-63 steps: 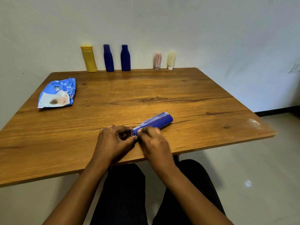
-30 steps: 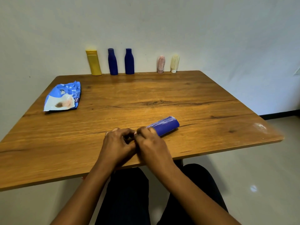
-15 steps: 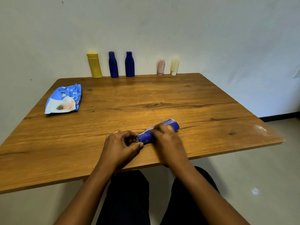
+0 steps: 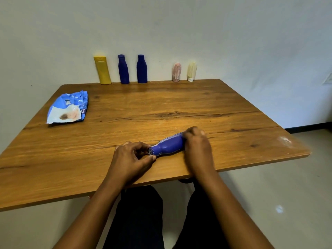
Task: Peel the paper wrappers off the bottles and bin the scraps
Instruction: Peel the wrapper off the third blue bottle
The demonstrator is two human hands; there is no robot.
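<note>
Brown wood made the top of the table [image 4: 179,105], and its near edge sat over the person's legs [image 4: 140,216] in dark trousers.

Close to that edge lay the blue bottle [image 4: 168,145]. It was on its side, with the cap end pointing at the left hand [image 4: 132,157]. That hand was curled up small, and its thumb and fingers pinched the cap end. The right hand [image 4: 196,146] was curled over the fat end and gripped it. A pale, shiny bit of wrapper [image 4: 177,136] showed on top of the bottle, just by the right hand. I could not tell if an edge of it was loose.

To do this step well, I think the left hand should hold the cap end tight so the bottle cannot roll. Then the right hand should find a loose edge and pull it slowly along the bottle. A fast tug could tear the wrapper into little bits. No bin was in view, so the scraps would need to be held or piled until one was found.

Farther off on the left lay a crinkled blue packet [image 4: 69,109]. At the far edge, by the wall, stood a yellow bottle [image 4: 102,71], two dark blue bottles [image 4: 123,69], a small pink bottle [image 4: 177,72] and a small cream bottle [image 4: 192,71].
</note>
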